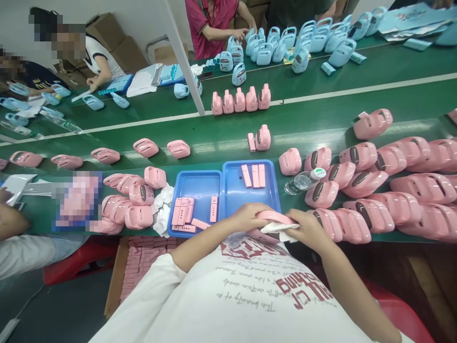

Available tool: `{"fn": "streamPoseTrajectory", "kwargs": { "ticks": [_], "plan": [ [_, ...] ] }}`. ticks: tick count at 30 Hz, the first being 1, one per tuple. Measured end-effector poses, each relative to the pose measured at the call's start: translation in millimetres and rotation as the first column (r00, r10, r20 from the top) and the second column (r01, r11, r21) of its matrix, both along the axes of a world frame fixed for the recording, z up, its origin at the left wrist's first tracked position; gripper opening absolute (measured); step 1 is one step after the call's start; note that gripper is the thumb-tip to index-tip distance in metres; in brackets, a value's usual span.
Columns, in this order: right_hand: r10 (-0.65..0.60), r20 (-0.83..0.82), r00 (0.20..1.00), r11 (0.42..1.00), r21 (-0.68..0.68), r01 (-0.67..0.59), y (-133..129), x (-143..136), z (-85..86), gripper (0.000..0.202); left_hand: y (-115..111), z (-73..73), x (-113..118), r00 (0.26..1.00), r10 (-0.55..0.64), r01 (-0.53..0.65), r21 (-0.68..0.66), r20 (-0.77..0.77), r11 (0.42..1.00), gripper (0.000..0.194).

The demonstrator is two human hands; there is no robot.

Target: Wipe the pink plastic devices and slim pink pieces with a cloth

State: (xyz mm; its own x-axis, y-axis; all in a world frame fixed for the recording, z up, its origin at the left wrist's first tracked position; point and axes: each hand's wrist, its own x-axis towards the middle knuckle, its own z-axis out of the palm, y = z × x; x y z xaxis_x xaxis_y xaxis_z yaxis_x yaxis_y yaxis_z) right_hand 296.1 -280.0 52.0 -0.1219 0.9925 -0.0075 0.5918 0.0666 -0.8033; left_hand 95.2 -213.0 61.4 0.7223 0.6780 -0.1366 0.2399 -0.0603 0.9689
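Close to my shirt, my left hand (250, 218) is closed around a pink plastic casing with a looped handle (273, 217). On the casing's other side, my right hand (307, 227) pinches a crumpled white cloth (280, 227) against it. My palms and forearms hide part of the casing. Just beyond my hands lies a blue tray (233, 205) with several pink sticks (262, 176). To its left, a second blue tray (198, 178) holds more pink sticks (213, 208), some stacked and some loose.
Many pink casings (369, 214) crowd the bench at right, beside a clear bottle (298, 183). More pink casings (139, 216) and crumpled white cloths (164, 205) are at left. Co-workers handle blue casings (264, 53) across the bench. A carton of pink pieces (143, 262) stands below.
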Motion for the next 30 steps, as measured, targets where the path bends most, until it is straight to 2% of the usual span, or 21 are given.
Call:
{"fn": "streamPoseTrajectory", "kwargs": {
  "ticks": [1,3,5,7,8,10,12,15,17,19,22,24,26,28,29,30],
  "plan": [
    [-0.046,0.001,0.999,0.997,-0.058,0.046,-5.5,4.0,-4.0,0.021,-0.3,-4.1,3.0,1.0,-0.012,0.012,0.016,0.0,1.0,0.029],
    [-0.213,0.044,0.976,0.964,-0.153,0.217,-14.9,10.7,-11.5,0.023,1.5,-12.5,4.7,1.0,0.012,-0.012,0.041,-0.002,0.999,0.029],
    [-0.397,0.136,0.908,0.88,-0.224,0.418,-21.3,16.0,-18.7,0.028,6.9,-22.0,-2.3,0.996,0.072,-0.068,0.079,-0.044,0.995,0.029],
    [-0.518,0.223,0.826,0.786,-0.257,0.563,-24.4,20.7,-26.3,0.03,14.7,-33.4,-19.3,0.957,0.205,-0.186,0.107,-0.207,0.977,0.028],
    [-0.557,0.258,0.789,0.747,-0.259,0.612,-24.6,22.8,-30.4,0.03,18.6,-39.8,-31.0,0.903,0.29,-0.265,0.12,-0.316,0.957,0.029],
    [-0.622,0.3,0.723,0.682,-0.245,0.689,-22.9,26.2,-39.7,0.029,24.5,-54.1,-57.4,0.739,0.433,-0.426,0.14,-0.516,0.894,0.035],
    [-0.658,0.324,0.679,0.642,-0.229,0.732,-18.9,28.1,-49.9,0.027,26.3,-69.6,-82.6,0.597,0.493,-0.537,0.141,-0.633,0.832,0.042],
    [-0.608,0.342,0.717,0.677,-0.248,0.693,-12.5,29.1,-64.5,0.028,22.4,-91.7,-107.1,0.488,0.495,-0.639,0.092,-0.719,0.764,0.046],
    [-0.553,0.358,0.753,0.72,-0.251,0.648,-10.3,31.1,-70.7,0.031,18.7,-102.1,-113.4,0.48,0.501,-0.683,0.051,-0.72,0.728,0.045],
    [-0.513,0.366,0.777,0.751,-0.248,0.612,-11.3,36.0,-71.7,0.03,16.9,-106.1,-114.7,0.506,0.534,-0.719,0.012,-0.678,0.695,0.04],
    [-0.502,0.37,0.782,0.773,-0.213,0.597,-18.2,46.7,-62.0,0.028,19.1,-97.3,-112.4,0.569,0.607,-0.763,-0.081,-0.554,0.641,0.029],
    [-0.551,0.371,0.747,0.761,-0.144,0.633,-23.9,51.1,-50.0,0.03,22.0,-82.0,-108.9,0.629,0.64,-0.764,-0.196,-0.442,0.615,0.025],
    [-0.638,0.318,0.702,0.714,-0.096,0.693,-27.3,49.4,-37.1,0.033,23.3,-61.1,-103.1,0.686,0.645,-0.728,-0.32,-0.337,0.606,0.023],
    [-0.774,0.141,0.617,0.609,-0.099,0.787,-25.6,41.2,-26.8,0.035,21.7,-37.4,-95.0,0.742,0.637,-0.65,-0.453,-0.208,0.609,0.024],
    [-0.818,-0.015,0.575,0.572,-0.133,0.81,-22.6,35.6,-23.6,0.036,19.7,-25.6,-90.3,0.764,0.635,-0.588,-0.525,-0.112,0.615,0.027],
    [-0.815,-0.187,0.549,0.578,-0.177,0.797,-18.6,29.7,-21.8,0.038,17.1,-14.3,-85.4,0.771,0.636,-0.492,-0.607,0.028,0.624,0.031]
  ]
}}
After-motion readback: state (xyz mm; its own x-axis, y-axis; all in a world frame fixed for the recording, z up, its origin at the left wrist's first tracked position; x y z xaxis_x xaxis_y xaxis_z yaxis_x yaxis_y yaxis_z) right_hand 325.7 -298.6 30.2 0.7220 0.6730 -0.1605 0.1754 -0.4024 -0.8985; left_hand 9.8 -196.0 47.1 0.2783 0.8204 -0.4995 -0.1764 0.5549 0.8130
